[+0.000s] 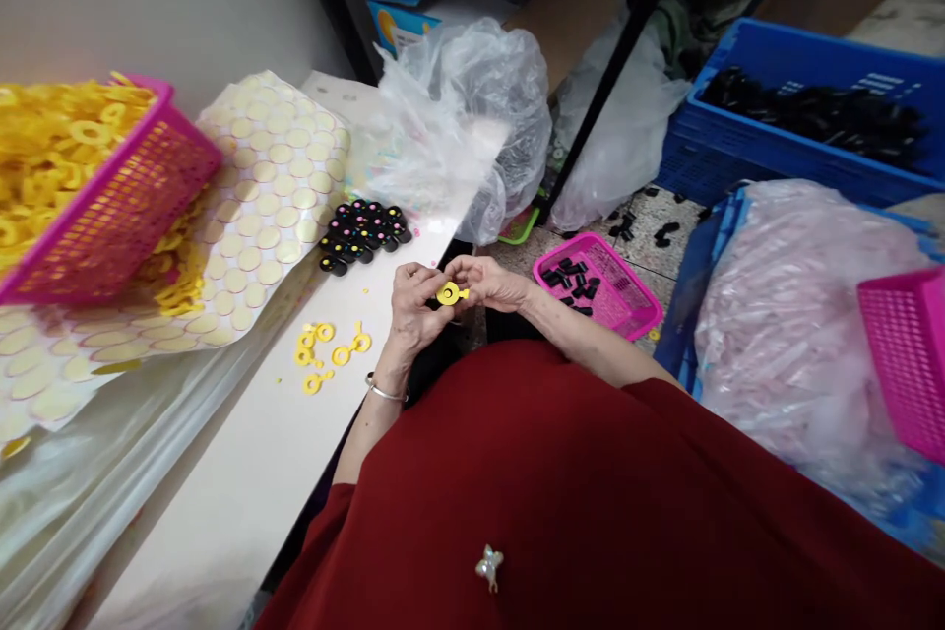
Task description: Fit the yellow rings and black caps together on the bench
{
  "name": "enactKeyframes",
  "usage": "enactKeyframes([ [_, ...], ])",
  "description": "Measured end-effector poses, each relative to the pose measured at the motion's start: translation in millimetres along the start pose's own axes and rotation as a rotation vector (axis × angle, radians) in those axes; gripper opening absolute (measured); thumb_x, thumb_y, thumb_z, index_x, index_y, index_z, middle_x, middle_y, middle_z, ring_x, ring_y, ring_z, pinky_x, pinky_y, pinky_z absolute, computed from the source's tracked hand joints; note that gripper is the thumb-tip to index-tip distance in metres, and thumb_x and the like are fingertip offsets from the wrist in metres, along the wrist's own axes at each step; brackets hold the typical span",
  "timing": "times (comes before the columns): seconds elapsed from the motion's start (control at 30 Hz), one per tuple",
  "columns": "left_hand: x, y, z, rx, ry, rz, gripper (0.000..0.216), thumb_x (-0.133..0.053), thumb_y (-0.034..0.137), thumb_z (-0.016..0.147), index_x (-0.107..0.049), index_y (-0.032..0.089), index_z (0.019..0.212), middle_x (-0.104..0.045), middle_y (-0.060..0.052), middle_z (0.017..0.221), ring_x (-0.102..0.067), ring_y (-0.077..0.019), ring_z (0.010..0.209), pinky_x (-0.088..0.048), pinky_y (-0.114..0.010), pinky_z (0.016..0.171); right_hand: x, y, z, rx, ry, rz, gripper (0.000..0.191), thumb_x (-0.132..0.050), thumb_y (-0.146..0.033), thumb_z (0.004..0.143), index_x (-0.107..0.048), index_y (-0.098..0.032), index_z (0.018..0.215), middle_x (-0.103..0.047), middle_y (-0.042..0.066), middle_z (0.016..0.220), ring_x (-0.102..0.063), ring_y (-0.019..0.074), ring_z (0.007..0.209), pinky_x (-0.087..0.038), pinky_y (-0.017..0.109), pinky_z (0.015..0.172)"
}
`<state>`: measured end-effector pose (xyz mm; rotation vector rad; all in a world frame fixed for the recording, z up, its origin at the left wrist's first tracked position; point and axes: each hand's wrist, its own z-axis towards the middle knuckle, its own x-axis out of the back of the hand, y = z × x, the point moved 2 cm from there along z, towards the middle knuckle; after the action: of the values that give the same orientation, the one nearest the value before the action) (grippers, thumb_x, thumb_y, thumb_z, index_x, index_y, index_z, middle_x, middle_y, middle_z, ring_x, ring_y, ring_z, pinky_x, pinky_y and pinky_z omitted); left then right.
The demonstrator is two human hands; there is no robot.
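My left hand and my right hand meet at the table's edge, both pinching one small yellow ring piece with a short tab. Several more yellow ring pieces lie loose on the white table just left of my left wrist, which wears a silver bangle. A cluster of small black round parts sits on the table beyond my hands. A sheet of pale round stickers lies to the left.
A pink basket full of yellow rings stands at the far left. Clear plastic bags lie behind. A pink basket with black parts, a blue crate, another bag and a pink basket sit on the floor to the right.
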<state>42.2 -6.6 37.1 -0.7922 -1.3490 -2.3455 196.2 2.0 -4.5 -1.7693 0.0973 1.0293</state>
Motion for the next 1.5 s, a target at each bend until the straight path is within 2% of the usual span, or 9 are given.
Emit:
enactKeyframes([
  [0.17, -30.9, 16.8, 2.2, -0.226, -0.212, 0.099, 0.021, -0.067, 0.032, 0.071, -0.073, 0.022, 0.087, -0.069, -0.006, 0.085, -0.051, -0.0246, 0.093, -0.038, -0.045, 0.090, 7.9, -9.8, -27.4, 0.029, 0.103, -0.113, 0.064, -0.081, -0.003, 0.041, -0.056, -0.016, 0.098, -0.065, -0.002, 0.085, -0.061, 0.0094, 0.075, -0.051, 0.018, 0.065],
  [0.4, -54.4, 32.2, 0.6, -0.362, -0.261, 0.022, 0.015, -0.063, 0.031, 0.073, -0.070, 0.020, 0.079, -0.064, -0.004, 0.074, -0.049, -0.0237, 0.090, -0.039, -0.044, 0.086, 7.9, -8.1, -60.3, 0.064, 0.203, -0.161, 0.055, -0.080, -0.005, 0.041, -0.060, -0.013, 0.091, -0.063, -0.005, 0.080, -0.057, 0.0087, 0.074, -0.045, 0.019, 0.066],
  [0.67, -67.7, 5.9, -4.0, -0.107, -0.313, -0.085, 0.017, -0.063, 0.015, 0.057, -0.069, 0.020, 0.072, -0.062, -0.004, 0.075, -0.049, -0.0238, 0.093, -0.041, -0.042, 0.087, 20.0, 19.9, -50.9, 0.155, 0.392, -0.037, 0.044, -0.081, -0.015, 0.045, -0.061, -0.014, 0.084, -0.059, -0.005, 0.073, -0.054, 0.0070, 0.067, -0.042, 0.017, 0.060],
  [0.8, -68.8, -10.6, -13.2, 0.033, -0.287, -0.150, 0.026, -0.067, 0.017, 0.056, -0.070, 0.021, 0.081, -0.066, -0.003, 0.080, -0.048, -0.0249, 0.099, -0.043, -0.041, 0.089, 20.2, 25.5, -47.3, 0.011, 0.305, 0.007, 0.049, -0.080, -0.017, 0.048, -0.063, -0.015, 0.094, -0.060, -0.003, 0.081, -0.054, 0.0081, 0.071, -0.042, 0.017, 0.060],
  [1.0, -65.6, -8.4, -32.4, 0.003, -0.174, -0.097, 0.018, -0.068, 0.019, 0.058, -0.068, 0.020, 0.076, -0.063, -0.005, 0.076, -0.050, -0.0249, 0.095, -0.045, -0.042, 0.086, 15.2, 30.9, -38.5, -0.022, 0.255, -0.142, 0.042, -0.079, -0.016, 0.045, -0.062, -0.014, 0.083, -0.058, -0.004, 0.075, -0.052, 0.0086, 0.069, -0.040, 0.019, 0.061],
  [1.1, -48.2, -10.2, -37.5, -0.065, -0.124, -0.031, 0.030, -0.063, 0.018, 0.062, -0.068, 0.020, 0.092, -0.065, -0.007, 0.091, -0.050, -0.0247, 0.100, -0.044, -0.043, 0.090, 13.9, 36.2, -23.6, 0.033, 0.258, -0.452, 0.044, -0.077, -0.028, 0.056, -0.063, -0.014, 0.095, -0.061, 0.000, 0.085, -0.056, 0.0139, 0.078, -0.045, 0.026, 0.070],
  [1.23, 0.0, -34.9, -38.8, -0.041, 0.079, 0.103, 0.037, -0.061, 0.022, 0.067, -0.065, 0.019, 0.103, -0.063, -0.010, 0.107, -0.052, -0.0244, 0.104, -0.042, -0.043, 0.093, 15.0, 37.7, 2.9, 0.270, 0.242, -1.151, 0.046, -0.069, -0.037, 0.073, -0.060, -0.013, 0.111, -0.061, 0.010, 0.105, -0.055, 0.0228, 0.095, -0.046, 0.038, 0.084],
  [1.37, 60.5, -77.6, -32.6, 0.317, 0.361, 0.363, 0.022, -0.055, 0.022, 0.066, -0.066, 0.019, 0.084, -0.065, -0.008, 0.093, -0.057, -0.0236, 0.091, -0.044, -0.040, 0.087, 20.8, 38.8, 26.1, 0.320, 0.121, -1.633, 0.037, -0.062, -0.036, 0.083, -0.058, -0.013, 0.112, -0.062, 0.014, 0.107, -0.051, 0.0263, 0.097, -0.048, 0.042, 0.087],
  [1.5, 108.0, -96.8, -42.1, 0.645, 0.402, 0.477, 0.021, -0.052, 0.023, 0.064, -0.066, 0.017, 0.079, -0.063, -0.005, 0.078, -0.057, -0.0220, 0.077, -0.045, -0.037, 0.080, 28.7, 37.5, 27.0, 0.393, 0.152, -1.641, 0.042, -0.061, -0.039, 0.084, -0.054, -0.013, 0.117, -0.060, 0.016, 0.111, -0.053, 0.0278, 0.099, -0.048, 0.044, 0.088],
])
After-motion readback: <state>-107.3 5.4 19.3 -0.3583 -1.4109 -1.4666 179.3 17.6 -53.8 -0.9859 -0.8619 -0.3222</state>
